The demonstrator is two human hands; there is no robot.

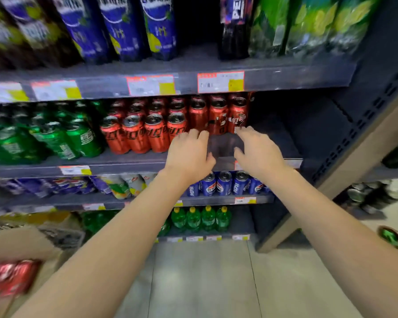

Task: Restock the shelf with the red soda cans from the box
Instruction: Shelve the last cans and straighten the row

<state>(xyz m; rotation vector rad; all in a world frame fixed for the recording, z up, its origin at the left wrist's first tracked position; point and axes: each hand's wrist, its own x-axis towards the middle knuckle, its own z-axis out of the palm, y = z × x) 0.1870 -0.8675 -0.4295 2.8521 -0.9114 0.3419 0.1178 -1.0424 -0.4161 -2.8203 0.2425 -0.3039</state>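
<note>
Cardboard box (21,244), seemingly red cans (9,277) inside

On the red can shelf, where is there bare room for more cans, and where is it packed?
Free: the bare shelf right of the red soda cans, up to the side wall, plus the front strip between left hand and right hand. Crowded: front-row red cans and green cans to the left.

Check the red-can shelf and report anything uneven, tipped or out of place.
No red soda cans are tipped or spilled. The front row is uneven: the four leftmost stand forward, while the three to the right sit further back, leaving bare shelf where both hands reach.
</note>
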